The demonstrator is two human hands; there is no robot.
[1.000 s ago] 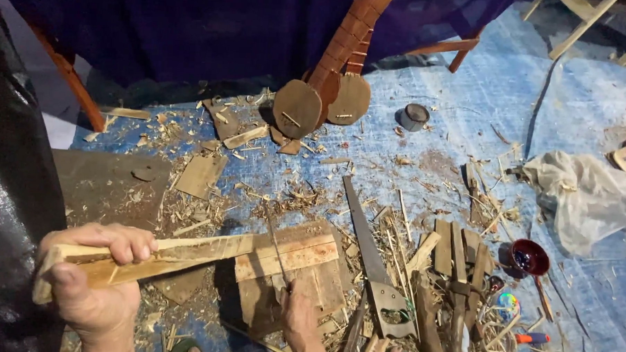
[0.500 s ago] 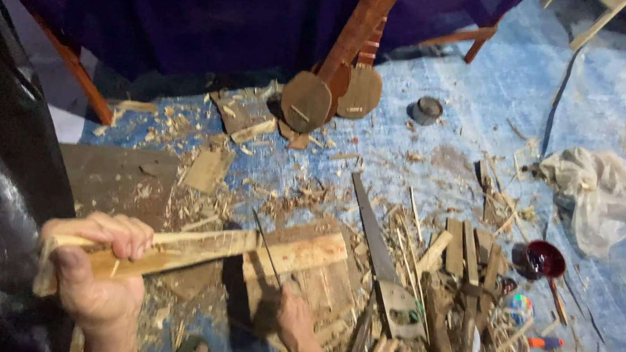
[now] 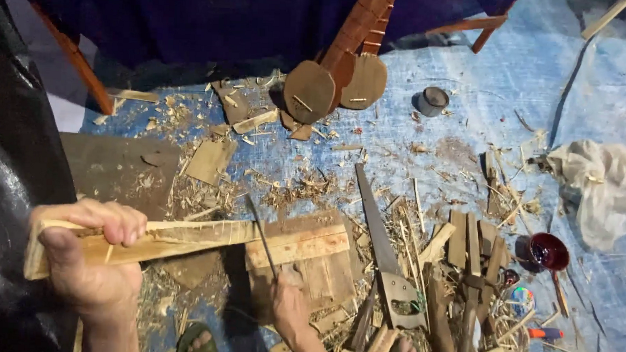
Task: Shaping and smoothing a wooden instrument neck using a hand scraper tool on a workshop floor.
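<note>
A blue tarp (image 3: 467, 126) covers the floor, catching wood shavings (image 3: 302, 189). A handsaw (image 3: 380, 248) lies flat beside a pile of wood strips (image 3: 473, 251), within reach. The long wooden slat (image 3: 186, 239) is held level over a wooden block (image 3: 310, 266), apparently for support. The left hand (image 3: 88, 265) wraps tightly around the slat's near end; the right hand (image 3: 287, 307) is closed on a thin blade (image 3: 261, 237) set against the slat.

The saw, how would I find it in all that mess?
Look at the blue tarp on the floor. In its middle, right of the wooden board, lies the hand saw. It is the only long grey blade there, ending in a handle with holes.
</note>
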